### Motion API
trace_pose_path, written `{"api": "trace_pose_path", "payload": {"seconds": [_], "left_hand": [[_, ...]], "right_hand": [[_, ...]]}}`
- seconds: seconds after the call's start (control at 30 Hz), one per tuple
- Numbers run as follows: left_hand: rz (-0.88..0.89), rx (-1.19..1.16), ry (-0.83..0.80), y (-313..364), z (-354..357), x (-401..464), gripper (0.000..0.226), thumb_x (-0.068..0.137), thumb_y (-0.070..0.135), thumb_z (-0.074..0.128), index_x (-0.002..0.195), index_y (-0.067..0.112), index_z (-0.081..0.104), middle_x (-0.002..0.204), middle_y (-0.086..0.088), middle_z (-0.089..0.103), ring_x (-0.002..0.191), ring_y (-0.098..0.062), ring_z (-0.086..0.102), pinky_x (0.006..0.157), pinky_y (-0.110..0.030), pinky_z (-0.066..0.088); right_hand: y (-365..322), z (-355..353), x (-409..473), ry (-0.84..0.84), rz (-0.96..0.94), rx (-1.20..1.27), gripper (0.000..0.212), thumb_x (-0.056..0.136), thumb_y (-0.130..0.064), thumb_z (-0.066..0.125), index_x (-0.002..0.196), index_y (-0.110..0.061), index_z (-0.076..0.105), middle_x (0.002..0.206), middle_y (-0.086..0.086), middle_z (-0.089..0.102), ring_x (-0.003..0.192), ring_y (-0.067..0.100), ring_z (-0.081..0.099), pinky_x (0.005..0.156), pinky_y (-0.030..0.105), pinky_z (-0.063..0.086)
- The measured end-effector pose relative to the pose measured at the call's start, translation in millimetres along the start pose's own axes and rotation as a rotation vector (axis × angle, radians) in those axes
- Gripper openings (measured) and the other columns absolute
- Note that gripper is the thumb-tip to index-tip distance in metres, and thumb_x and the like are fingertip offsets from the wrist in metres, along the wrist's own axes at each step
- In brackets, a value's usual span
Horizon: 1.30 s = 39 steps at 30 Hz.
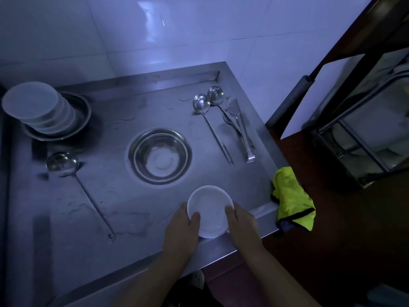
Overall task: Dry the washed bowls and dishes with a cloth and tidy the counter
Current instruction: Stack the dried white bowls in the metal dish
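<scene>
A white bowl [210, 211] sits low in the frame's centre, gripped at its rim by the left hand [182, 231] and right hand [242, 224]. Right of it, a yellow-green cloth [292, 200] drapes over the steel bench [93, 207] edge; stacked bowls [37, 109] stand upper left.

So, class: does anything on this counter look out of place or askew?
Yes. The yellow-green cloth hangs over the counter's right edge, untouched, while both hands hold a white bowl. The stack of white bowls leans inside a metal dish.
</scene>
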<state>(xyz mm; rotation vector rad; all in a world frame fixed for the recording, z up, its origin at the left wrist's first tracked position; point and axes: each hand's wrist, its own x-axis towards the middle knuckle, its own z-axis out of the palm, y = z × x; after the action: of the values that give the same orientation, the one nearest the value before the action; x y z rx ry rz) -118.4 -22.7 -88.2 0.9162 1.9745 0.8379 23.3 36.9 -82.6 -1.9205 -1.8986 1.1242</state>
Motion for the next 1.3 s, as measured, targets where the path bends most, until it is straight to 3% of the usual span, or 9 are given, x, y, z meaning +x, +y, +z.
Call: {"api": "trace_pose_path", "payload": {"seconds": [0.13, 0.27, 0.33, 0.57, 0.73, 0.83, 0.93, 1.13, 1.3], "left_hand": [[-0.024, 0.01, 0.041, 1, -2, 3, 0.027, 0.093, 0.019, 0.046, 0.119, 0.021, 0.055, 0.111, 0.002, 0.061, 0.098, -0.014, 0.054, 0.076, -0.02, 0.031], [-0.006, -0.032, 0.084, 7, -29, 14, 0.031, 0.093, 0.019, 0.046, 0.123, 0.022, 0.054, 0.113, 0.002, 0.06, 0.099, -0.013, 0.053, 0.077, -0.019, 0.031], [0.003, -0.038, 0.122, 10, -50, 24, 0.032, 0.093, 0.021, 0.046, 0.124, 0.022, 0.054, 0.113, 0.001, 0.06, 0.1, -0.017, 0.054, 0.079, -0.021, 0.032], [0.028, -0.073, 0.272, 14, -153, 59, 0.04, 0.087, 0.036, 0.036, 0.119, 0.023, 0.054, 0.108, 0.001, 0.06, 0.092, -0.015, 0.052, 0.076, -0.026, 0.035], [0.065, -0.116, 0.419, 14, -241, 86, 0.028, 0.093, 0.024, 0.042, 0.118, 0.02, 0.056, 0.102, 0.0, 0.06, 0.093, -0.02, 0.055, 0.075, -0.03, 0.039], [0.064, -0.113, 0.506, 12, -304, 111, 0.022, 0.093, 0.027, 0.041, 0.108, 0.026, 0.057, 0.095, -0.002, 0.063, 0.083, -0.023, 0.058, 0.07, -0.033, 0.045], [0.052, -0.085, 0.56, 11, -357, 141, 0.02, 0.092, 0.027, 0.039, 0.101, 0.021, 0.057, 0.096, -0.008, 0.064, 0.082, -0.026, 0.058, 0.068, -0.032, 0.043], [-0.007, -0.048, 0.554, 1, -425, 200, 0.027, 0.094, 0.02, 0.038, 0.105, 0.002, 0.054, 0.104, -0.02, 0.057, 0.1, -0.036, 0.054, 0.078, -0.037, 0.039], [-0.092, -0.022, 0.507, -21, -436, 238, 0.032, 0.095, 0.023, 0.039, 0.109, 0.0, 0.057, 0.108, -0.021, 0.062, 0.1, -0.038, 0.057, 0.074, -0.03, 0.036]], "right_hand": [[-8, 4, 2, 0.05, -0.034, -0.019, 0.03, 0.1, -0.026, 0.042, 0.071, -0.026, 0.05, 0.057, -0.007, 0.047, 0.06, 0.016, 0.047, 0.055, 0.026, 0.025], [-40, 7, 8, 0.079, -0.132, -0.013, 0.041, 0.101, -0.021, 0.043, 0.06, -0.03, 0.041, 0.053, -0.009, 0.044, 0.052, 0.004, 0.046, 0.05, 0.017, 0.032], [-66, 11, 13, 0.074, -0.171, -0.018, 0.037, 0.101, -0.021, 0.042, 0.064, -0.027, 0.045, 0.056, -0.011, 0.045, 0.053, 0.001, 0.047, 0.05, 0.012, 0.035], [-172, 47, 37, 0.027, -0.343, -0.041, 0.035, 0.101, -0.027, 0.038, 0.085, -0.009, 0.063, 0.072, 0.007, 0.061, 0.069, 0.025, 0.058, 0.06, 0.033, 0.043], [-265, 85, 56, 0.022, -0.483, -0.008, 0.033, 0.102, -0.025, 0.039, 0.077, -0.015, 0.058, 0.065, -0.003, 0.05, 0.063, 0.02, 0.048, 0.059, 0.027, 0.028], [-330, 115, 69, -0.009, -0.573, 0.01, 0.036, 0.102, -0.028, 0.036, 0.089, -0.01, 0.064, 0.076, 0.009, 0.063, 0.071, 0.028, 0.058, 0.063, 0.034, 0.042], [-386, 142, 86, -0.015, -0.634, 0.002, 0.039, 0.102, -0.029, 0.032, 0.084, -0.01, 0.06, 0.079, 0.016, 0.065, 0.076, 0.033, 0.059, 0.069, 0.039, 0.047], [-457, 192, 124, -0.061, -0.623, -0.094, 0.041, 0.102, -0.025, 0.028, 0.063, -0.014, 0.039, 0.065, 0.001, 0.049, 0.07, 0.026, 0.048, 0.062, 0.031, 0.031], [-468, 219, 147, -0.053, -0.572, -0.135, 0.042, 0.103, -0.028, 0.026, 0.073, -0.01, 0.049, 0.074, 0.006, 0.054, 0.073, 0.026, 0.05, 0.065, 0.031, 0.035]]}}
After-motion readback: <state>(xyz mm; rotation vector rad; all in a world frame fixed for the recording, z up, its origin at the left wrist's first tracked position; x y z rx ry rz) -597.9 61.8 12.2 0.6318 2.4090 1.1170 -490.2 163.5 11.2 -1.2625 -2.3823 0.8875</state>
